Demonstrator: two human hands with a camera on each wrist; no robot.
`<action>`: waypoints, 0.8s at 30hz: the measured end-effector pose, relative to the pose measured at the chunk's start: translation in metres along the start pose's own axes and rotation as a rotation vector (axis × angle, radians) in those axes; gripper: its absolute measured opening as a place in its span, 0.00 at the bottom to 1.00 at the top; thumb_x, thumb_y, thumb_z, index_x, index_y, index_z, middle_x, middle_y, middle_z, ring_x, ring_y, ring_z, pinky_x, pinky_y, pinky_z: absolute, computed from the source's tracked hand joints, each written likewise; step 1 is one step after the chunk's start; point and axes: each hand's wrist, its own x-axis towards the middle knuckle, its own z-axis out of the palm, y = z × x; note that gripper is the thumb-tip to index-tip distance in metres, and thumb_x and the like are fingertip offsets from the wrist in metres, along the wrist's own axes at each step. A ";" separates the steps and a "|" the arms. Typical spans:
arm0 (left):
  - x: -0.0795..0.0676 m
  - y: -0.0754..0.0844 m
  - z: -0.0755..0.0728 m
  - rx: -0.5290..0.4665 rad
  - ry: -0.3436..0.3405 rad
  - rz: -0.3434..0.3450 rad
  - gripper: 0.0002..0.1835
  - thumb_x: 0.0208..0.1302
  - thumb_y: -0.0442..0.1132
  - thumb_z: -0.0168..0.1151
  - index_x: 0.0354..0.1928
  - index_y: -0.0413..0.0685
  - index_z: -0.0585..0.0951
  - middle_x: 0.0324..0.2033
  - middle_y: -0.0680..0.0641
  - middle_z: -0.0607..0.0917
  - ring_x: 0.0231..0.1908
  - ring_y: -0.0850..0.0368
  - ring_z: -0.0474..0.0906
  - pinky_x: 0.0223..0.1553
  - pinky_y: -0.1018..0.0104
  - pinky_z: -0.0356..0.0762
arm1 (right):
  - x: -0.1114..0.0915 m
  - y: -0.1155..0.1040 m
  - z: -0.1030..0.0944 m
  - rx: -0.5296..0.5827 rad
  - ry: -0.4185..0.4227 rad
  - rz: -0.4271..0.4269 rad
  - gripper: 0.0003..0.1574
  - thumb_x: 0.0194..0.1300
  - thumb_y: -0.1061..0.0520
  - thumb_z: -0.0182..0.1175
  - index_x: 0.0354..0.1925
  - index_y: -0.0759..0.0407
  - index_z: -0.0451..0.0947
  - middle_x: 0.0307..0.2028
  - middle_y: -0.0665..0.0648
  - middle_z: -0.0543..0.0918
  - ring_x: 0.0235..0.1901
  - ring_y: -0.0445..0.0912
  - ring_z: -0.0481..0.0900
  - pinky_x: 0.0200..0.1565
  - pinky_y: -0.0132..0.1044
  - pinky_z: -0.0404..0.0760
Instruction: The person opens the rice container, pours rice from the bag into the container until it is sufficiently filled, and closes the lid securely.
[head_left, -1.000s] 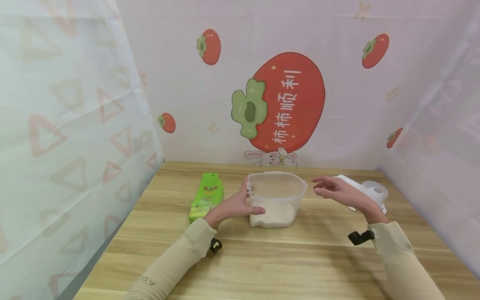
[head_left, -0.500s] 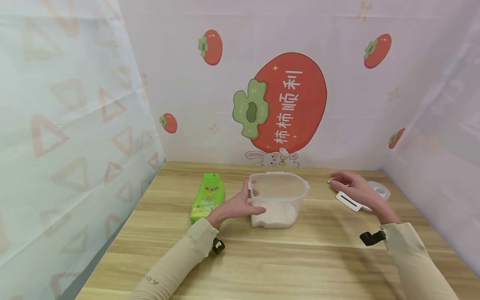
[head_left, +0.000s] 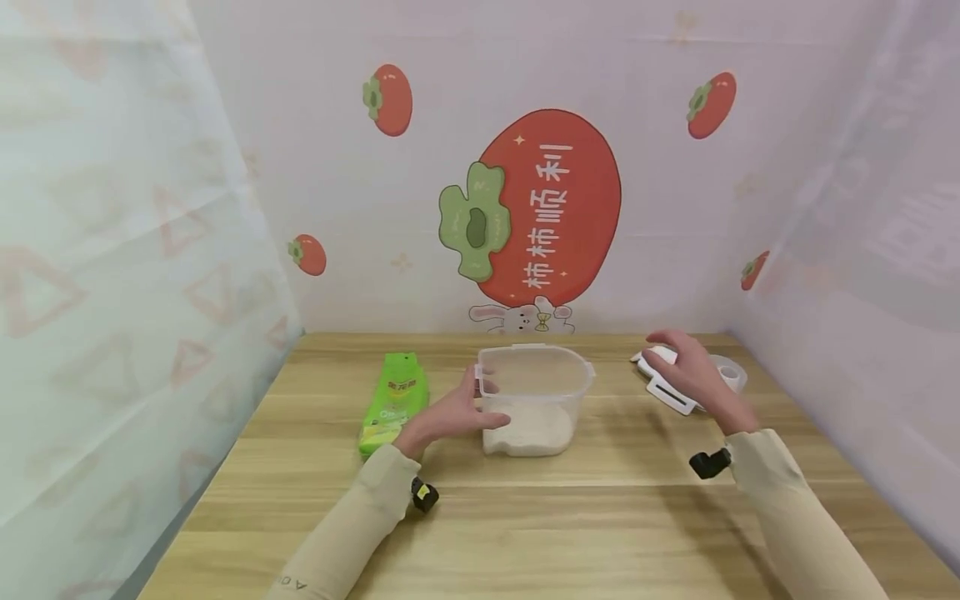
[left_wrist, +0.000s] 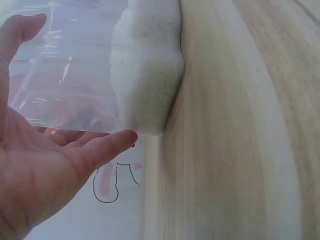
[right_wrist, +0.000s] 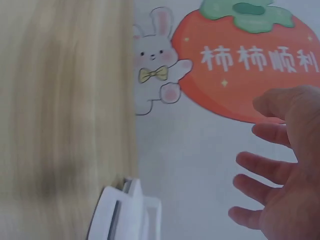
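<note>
A clear plastic container (head_left: 534,372) stands upright in the middle of the table, its lower part filled with white grains that look like rice. My left hand (head_left: 456,410) holds its left side, thumb across the front and fingers round the side and back; the left wrist view shows this hand (left_wrist: 45,165) up close. Over a white plastic piece with a slotted flap (head_left: 671,395) hovers my right hand (head_left: 688,371). In the right wrist view the right hand's fingers (right_wrist: 262,167) are spread, holding nothing, and the white piece (right_wrist: 131,212) lies below them.
Left of the container lies a green printed bag (head_left: 393,404), partly behind the left arm. A translucent round piece with a white ring (head_left: 731,372) sits beside the slotted piece, near the right wall. Patterned white cloth (head_left: 337,150) closes off the back and sides of the wooden table (head_left: 540,533).
My right hand has moved right, from beside the container to above the white slotted piece. The left hand keeps its place on the container. The head view has swung slightly.
</note>
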 end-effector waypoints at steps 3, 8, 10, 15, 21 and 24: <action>0.002 -0.001 0.002 0.010 -0.014 0.003 0.48 0.54 0.54 0.73 0.69 0.55 0.53 0.60 0.47 0.73 0.61 0.48 0.72 0.61 0.52 0.74 | -0.001 0.009 0.004 -0.061 0.019 -0.012 0.25 0.71 0.54 0.56 0.57 0.73 0.71 0.56 0.76 0.74 0.59 0.71 0.67 0.58 0.66 0.64; 0.005 0.000 0.004 0.012 -0.002 -0.003 0.46 0.54 0.53 0.73 0.67 0.55 0.54 0.59 0.48 0.73 0.61 0.49 0.70 0.61 0.52 0.74 | 0.001 0.034 0.006 -0.200 0.061 -0.003 0.25 0.67 0.55 0.58 0.56 0.71 0.71 0.55 0.80 0.72 0.56 0.76 0.64 0.55 0.69 0.61; 0.005 0.001 0.004 0.013 -0.001 -0.004 0.46 0.55 0.53 0.72 0.67 0.54 0.54 0.59 0.48 0.73 0.61 0.49 0.70 0.61 0.51 0.73 | 0.002 0.044 0.005 -0.250 0.052 0.017 0.25 0.67 0.55 0.58 0.56 0.70 0.70 0.56 0.81 0.70 0.56 0.78 0.63 0.55 0.71 0.59; 0.006 0.002 0.004 0.036 -0.017 -0.008 0.46 0.55 0.55 0.72 0.67 0.54 0.54 0.59 0.48 0.73 0.62 0.49 0.69 0.62 0.51 0.72 | -0.002 0.061 -0.007 -0.360 -0.089 0.146 0.32 0.68 0.50 0.55 0.61 0.68 0.63 0.60 0.85 0.61 0.59 0.83 0.54 0.53 0.76 0.55; 0.005 0.000 0.001 0.032 -0.010 -0.021 0.47 0.55 0.55 0.72 0.67 0.55 0.53 0.60 0.47 0.73 0.62 0.49 0.69 0.63 0.51 0.72 | -0.002 0.072 -0.023 -0.378 -0.240 0.283 0.40 0.65 0.45 0.55 0.61 0.71 0.54 0.58 0.91 0.52 0.58 0.86 0.48 0.53 0.78 0.56; 0.004 -0.002 -0.001 0.037 -0.010 -0.022 0.47 0.55 0.55 0.72 0.67 0.55 0.52 0.61 0.47 0.73 0.62 0.49 0.70 0.63 0.51 0.72 | -0.002 0.075 -0.025 -0.319 -0.279 0.312 0.43 0.64 0.45 0.58 0.60 0.72 0.52 0.58 0.94 0.49 0.58 0.88 0.46 0.52 0.78 0.59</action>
